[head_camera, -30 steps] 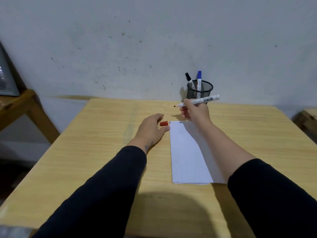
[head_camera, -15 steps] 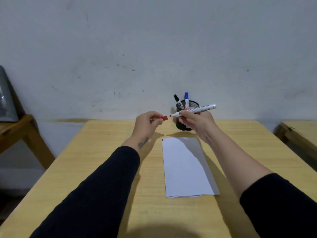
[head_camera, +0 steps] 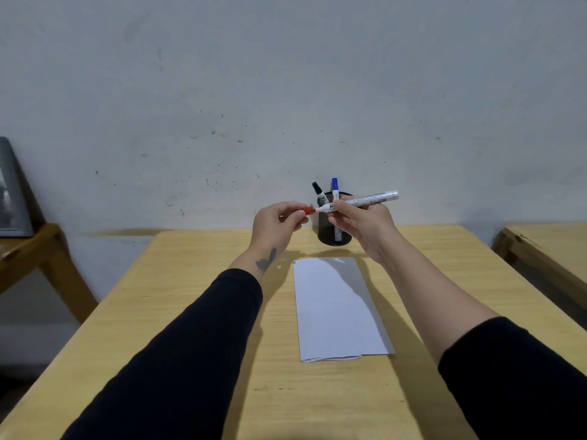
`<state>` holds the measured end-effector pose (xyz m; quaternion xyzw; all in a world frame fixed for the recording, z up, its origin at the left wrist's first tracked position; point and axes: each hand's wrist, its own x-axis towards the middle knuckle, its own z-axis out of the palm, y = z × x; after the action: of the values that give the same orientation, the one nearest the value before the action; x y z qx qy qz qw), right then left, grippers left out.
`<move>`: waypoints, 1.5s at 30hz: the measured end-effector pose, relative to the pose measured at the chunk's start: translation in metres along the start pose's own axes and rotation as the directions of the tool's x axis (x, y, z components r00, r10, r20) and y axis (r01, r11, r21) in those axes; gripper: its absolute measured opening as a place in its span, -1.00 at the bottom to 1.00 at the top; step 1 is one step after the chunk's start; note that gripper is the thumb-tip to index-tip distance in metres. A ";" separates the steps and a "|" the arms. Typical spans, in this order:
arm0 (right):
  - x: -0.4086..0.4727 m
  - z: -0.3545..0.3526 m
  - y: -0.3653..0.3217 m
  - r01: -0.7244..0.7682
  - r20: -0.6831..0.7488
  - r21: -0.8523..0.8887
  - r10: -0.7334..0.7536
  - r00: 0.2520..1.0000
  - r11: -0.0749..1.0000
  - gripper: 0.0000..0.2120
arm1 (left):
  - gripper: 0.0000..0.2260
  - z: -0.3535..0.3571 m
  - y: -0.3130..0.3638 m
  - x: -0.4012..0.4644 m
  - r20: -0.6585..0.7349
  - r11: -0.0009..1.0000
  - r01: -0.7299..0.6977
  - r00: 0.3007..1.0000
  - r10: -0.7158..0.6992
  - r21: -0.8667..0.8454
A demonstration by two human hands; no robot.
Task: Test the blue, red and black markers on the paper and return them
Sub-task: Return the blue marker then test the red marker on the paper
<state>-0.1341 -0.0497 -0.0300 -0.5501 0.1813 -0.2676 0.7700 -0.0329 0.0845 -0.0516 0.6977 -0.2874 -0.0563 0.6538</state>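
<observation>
Capping red marker [head_camera: 359, 201] above table [head_camera: 190, 312]: left hand [head_camera: 278, 222] pinching cap [head_camera: 308, 210], right hand [head_camera: 362, 223] gripping barrel; red mark on paper [head_camera: 336, 309]; blue marker [head_camera: 334, 187], black marker [head_camera: 319, 193] in far cup [head_camera: 333, 236].

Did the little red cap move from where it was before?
Yes. The red cap lay on the table by the paper's far corner; now the left hand holds it up at the marker tip.
</observation>
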 end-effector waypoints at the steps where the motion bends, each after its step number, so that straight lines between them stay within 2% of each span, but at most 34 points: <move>1: 0.000 0.000 0.001 -0.001 0.009 -0.002 0.001 1.000 1.000 -0.82 | -0.85 0.002 0.002 -0.001 0.013 1.000 -0.003 1.000 0.003 -0.007; 3: 0.000 0.001 0.002 0.000 0.031 -0.011 0.001 1.000 1.000 -0.88 | -0.86 0.006 0.006 -0.003 0.032 1.000 -0.001 0.999 0.002 -0.014; 11: 0.002 0.003 0.008 -0.053 0.028 0.028 0.053 0.998 0.998 -0.88 | -0.91 0.012 0.008 -0.003 0.017 0.999 0.021 1.000 -0.021 0.024; 16: 0.006 0.004 0.015 -0.088 0.000 0.023 0.088 0.996 0.996 -0.77 | -0.91 0.019 -0.001 -0.007 -0.027 0.999 0.032 0.999 -0.031 0.040; 18: 0.008 0.003 0.018 -0.104 -0.045 -0.049 0.102 0.994 0.993 -0.81 | -0.93 0.022 -0.002 -0.003 -0.067 0.998 0.038 0.997 -0.034 0.057; 19: 0.008 0.003 0.017 -0.091 -0.083 -0.177 0.077 0.994 0.980 -0.83 | -0.93 0.022 -0.002 0.000 -0.094 0.997 0.045 0.995 -0.038 0.067; 20: 0.008 0.003 0.016 -0.056 -0.110 -0.359 0.017 0.994 0.932 -0.79 | -0.93 0.023 -0.002 0.003 -0.120 0.996 0.053 0.992 -0.043 0.078; 21: 0.008 0.002 0.015 -0.007 -0.113 -0.552 -0.067 0.991 0.834 -0.74 | -0.93 0.023 -0.002 0.005 -0.142 0.994 0.061 0.989 -0.048 0.091; 23: 0.007 0.001 0.014 0.128 -0.040 -0.853 -0.309 0.950 0.506 -0.78 | -0.93 0.025 -0.004 0.008 -0.162 0.991 0.068 0.986 -0.049 0.118; 25: 0.008 -0.001 0.012 0.285 0.171 -0.946 -0.508 0.844 0.155 -0.90 | -0.93 0.028 -0.003 0.011 -0.150 0.990 0.052 0.988 -0.032 0.134; 26: 0.012 -0.003 0.012 0.342 0.276 -0.940 -0.546 0.791 0.021 -0.82 | -0.92 0.030 -0.002 0.013 -0.133 0.989 0.039 0.991 -0.020 0.140; 27: 0.018 -0.005 0.012 0.382 0.345 -0.922 -0.560 0.753 -0.055 -0.77 | -0.92 0.032 0.001 0.015 -0.111 0.989 0.024 0.994 -0.007 0.148; 29: 0.027 -0.008 0.011 0.402 0.382 -0.910 -0.577 0.722 -0.100 -0.80 | -0.93 0.035 0.007 0.019 -0.073 0.987 -0.007 0.997 0.020 0.163; 33: 0.043 -0.010 0.005 0.401 0.376 -0.913 -0.550 0.746 -0.080 -0.81 | -0.81 0.036 0.009 0.030 -0.095 0.987 -0.038 0.994 0.054 0.158; 35: 0.056 -0.008 -0.004 0.381 0.299 -0.924 -0.555 0.776 0.035 -0.80 | -0.71 0.037 0.002 0.039 -0.103 0.985 -0.026 0.994 0.044 0.172; 38: 0.077 0.001 -0.026 0.399 0.114 -0.839 -0.598 0.793 0.369 -0.78 | -0.62 0.045 -0.013 0.050 -0.110 0.970 0.047 0.994 -0.021 0.238; 40: 0.090 0.006 -0.038 0.380 0.005 -0.768 -0.588 0.809 0.516 -0.76 | -0.48 0.053 -0.025 0.057 -0.098 0.958 0.106 0.992 -0.082 0.268; 43: 0.109 0.009 -0.039 0.312 -0.057 -0.744 -0.522 0.851 0.591 -0.74 | -0.23 0.067 -0.038 0.063 -0.038 0.944 0.161 0.987 -0.157 0.288; 45: 0.118 0.008 -0.030 0.230 -0.081 -0.776 -0.455 0.887 0.588 -0.72 | -0.18 0.075 -0.044 0.066 -0.002 0.945 0.162 0.986 -0.168 0.285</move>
<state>-0.0424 -0.1236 0.0027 -0.7990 0.2678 -0.3861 0.3753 0.0022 -0.0140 -0.0834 0.8052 -0.2406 -0.0768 0.5365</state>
